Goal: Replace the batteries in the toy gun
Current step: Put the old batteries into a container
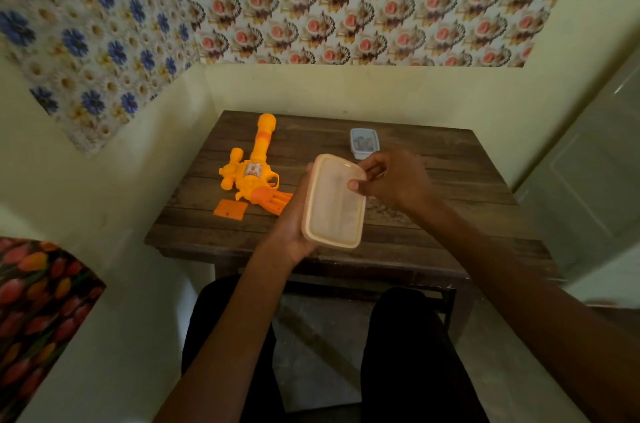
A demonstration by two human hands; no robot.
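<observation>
Cream box (334, 202): my left hand (294, 227) holds it, fingers curled round.
Right hand (394, 180): pinches the box's far edge.
Orange cover (230, 208): flat on the table (450, 214).
Toy gun (254, 163): lies just behind the cover.
Blue box (364, 143): farthest back.

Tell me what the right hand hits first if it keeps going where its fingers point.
The beige lidded container: the right hand pinches its far corner with thumb and fingers, pointing leftward. Past it lies the left hand holding it, then probably the toy gun, depth unclear.
</observation>
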